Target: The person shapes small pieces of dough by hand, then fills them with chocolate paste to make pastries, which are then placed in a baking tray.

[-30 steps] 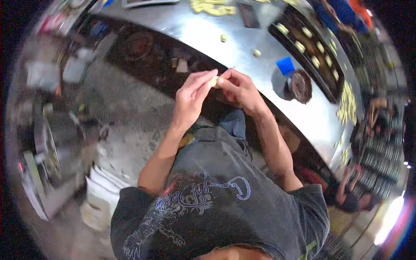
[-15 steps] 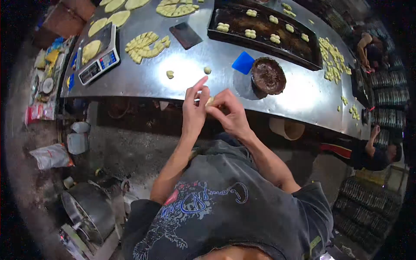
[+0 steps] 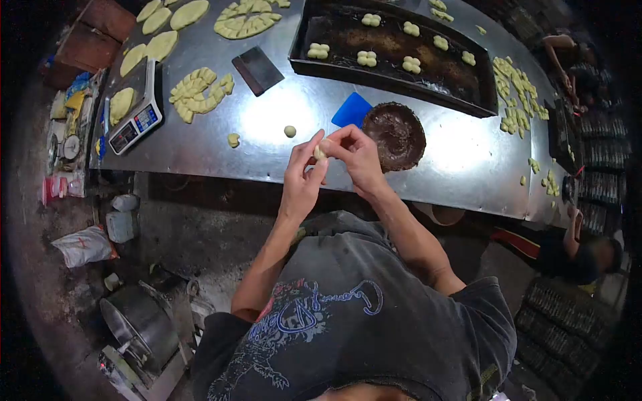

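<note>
A small pale piece of dough [image 3: 319, 153] is pinched between my two hands, above the near edge of the steel table [image 3: 221, 160]. My left hand [image 3: 302, 177] supports it with closed fingers. The thumb and fingers of my right hand [image 3: 362, 160] press on it from the other side. Just beyond my left hand sit a round dough ball [image 3: 289, 131] and a smaller dough lump [image 3: 233, 140]. Close to my right hand stands a bowl [image 3: 422, 144] of dark brown paste [image 3: 393, 134], with a blue scraper [image 3: 350, 109] beside it.
A dark baking tray [image 3: 394, 83] holds several dough clusters. Cut dough pieces [image 3: 200, 93], a dark flat blade [image 3: 258, 70] and a digital scale [image 3: 137, 125] carrying dough occupy the left side. More dough pieces [image 3: 516, 93] lie at right, near other people [image 3: 585, 257].
My hands have risen slightly and now hold the dough piece more in view. The camera view has shifted, so the table items appear further left and the bowl nearer my right hand.
</note>
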